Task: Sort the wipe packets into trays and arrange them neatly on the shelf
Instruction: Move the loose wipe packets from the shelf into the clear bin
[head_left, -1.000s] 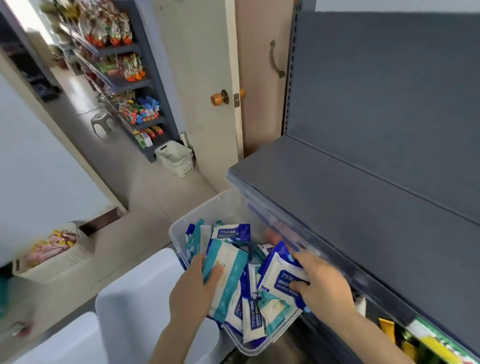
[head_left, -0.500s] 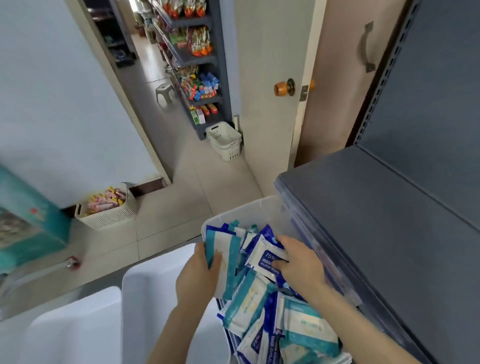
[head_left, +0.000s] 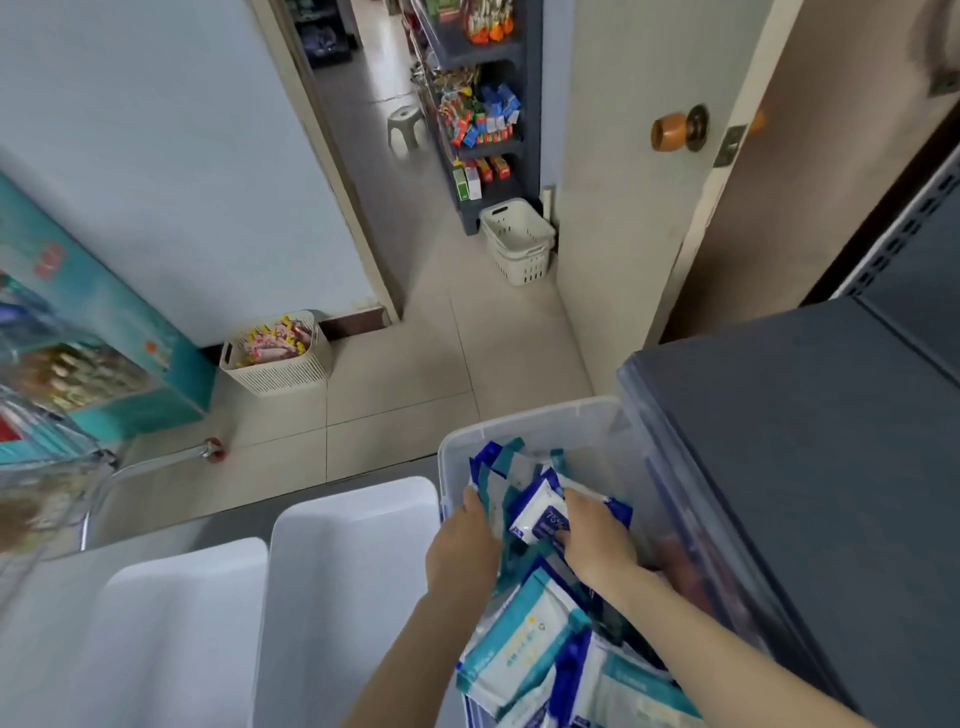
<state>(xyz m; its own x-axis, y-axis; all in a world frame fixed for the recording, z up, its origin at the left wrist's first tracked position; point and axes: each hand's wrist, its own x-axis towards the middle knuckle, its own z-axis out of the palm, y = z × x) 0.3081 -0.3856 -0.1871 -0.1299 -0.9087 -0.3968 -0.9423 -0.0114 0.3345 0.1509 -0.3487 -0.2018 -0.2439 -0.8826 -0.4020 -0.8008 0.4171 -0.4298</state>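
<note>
Both hands reach into a clear bin (head_left: 530, 415) that stands against the left end of a gray shelf (head_left: 805, 441). The bin is heaped with wipe packets, some blue and white, some teal and white. The right hand (head_left: 597, 545) curls its fingers round a blue packet (head_left: 540, 512) near the bin's far end. The packet is tipped up, its printed face toward the camera and its long axis slanting from near left to far right. The left hand (head_left: 462, 551) grasps a teal packet (head_left: 493, 493) by the bin's left wall, thumb on its face. That packet stands nearly on end, its long axis pointing at the far rim. Another teal packet (head_left: 519, 649) lies flat at the near end, angled the same slanting way.

A white tray (head_left: 353, 571) sits just beside the bin's left wall, and a second tray (head_left: 171, 623) lies left of it. Beyond is a pale tiled floor (head_left: 415, 374). A cream basket (head_left: 275, 358) of pink and yellow sweets stands by the white wall, stacked baskets (head_left: 519, 244) by an open door with an orange knob (head_left: 672, 132), and a stocked rack (head_left: 483, 114) and a stool (head_left: 405, 124) beyond the doorway.
</note>
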